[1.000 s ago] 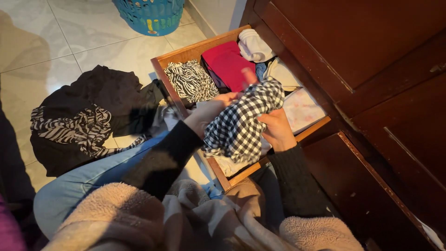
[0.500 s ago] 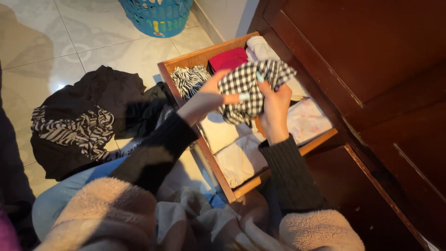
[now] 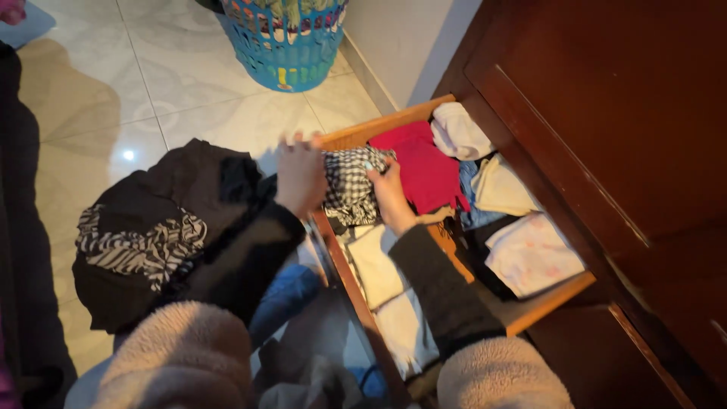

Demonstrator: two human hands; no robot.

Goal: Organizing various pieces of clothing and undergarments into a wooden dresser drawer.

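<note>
Where both hands (image 3: 344,182) clamped on checked cloth (image 3: 347,182): open wood drawer (image 3: 545,303), pale tile floor (image 3: 197,98), blue basket (image 3: 284,45) nr wall.

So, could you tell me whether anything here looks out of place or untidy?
Yes: a heap of dark clothes with a zebra-striped piece lies loose on the floor tiles beside the drawer, not in it. Both hands are on the checked cloth.

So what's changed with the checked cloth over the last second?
The black-and-white checked cloth went from held up above the drawer down into its far left corner, onto the zebra piece's spot. Both the left hand and right hand keep their grip on it. Red garment and floor pile unchanged.
</note>
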